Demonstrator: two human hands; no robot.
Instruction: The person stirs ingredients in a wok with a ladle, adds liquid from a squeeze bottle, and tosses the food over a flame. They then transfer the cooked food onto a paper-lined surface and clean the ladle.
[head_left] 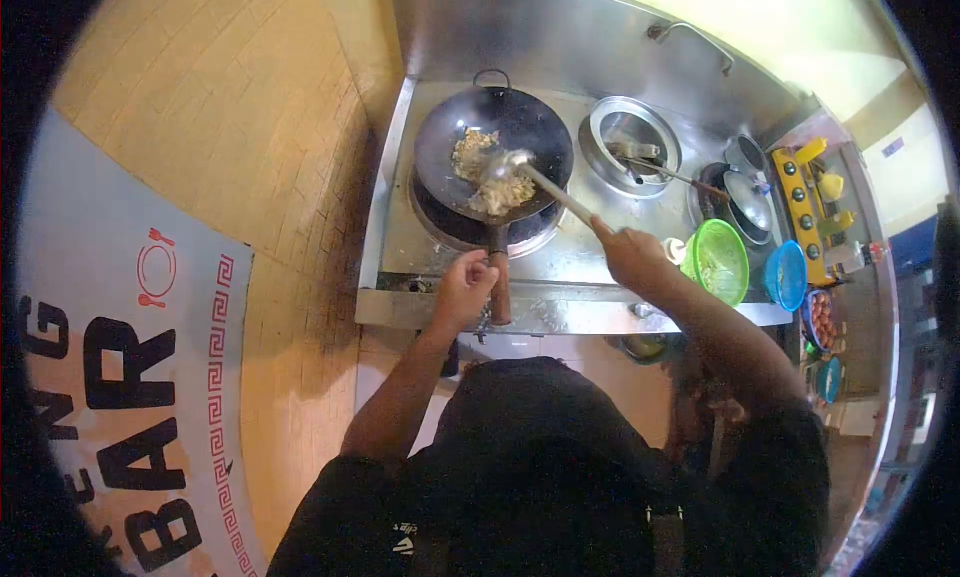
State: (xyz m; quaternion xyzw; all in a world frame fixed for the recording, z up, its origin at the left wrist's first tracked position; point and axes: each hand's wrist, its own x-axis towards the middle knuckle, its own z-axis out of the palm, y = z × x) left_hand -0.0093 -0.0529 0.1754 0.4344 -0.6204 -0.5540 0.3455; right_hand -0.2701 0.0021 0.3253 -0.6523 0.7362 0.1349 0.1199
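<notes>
My right hand (pixel 635 257) is closed around the handle of a ladle (pixel 555 189), its metal bowl down in the wok among browned, crumbly food (pixel 500 192). The dark wok (pixel 540 127) sits on the left burner, with more of the food toward its upper left. Its wooden handle (pixel 500 295) points toward me. Just left of that handle is my left hand (pixel 465 289), fingers loosely curled with the tips right at the wood, not wrapped round it. The whole length of the handle shows.
Right of the wok stands a metal pot (pixel 590 152) with a utensil across it. Farther right are a green basket (pixel 718 227), a blue bowl (pixel 785 277) and a lidded pan (pixel 748 205). A faucet (pixel 690 35) projects from the steel backsplash. A lettered banner (pixel 150 377) hangs at left.
</notes>
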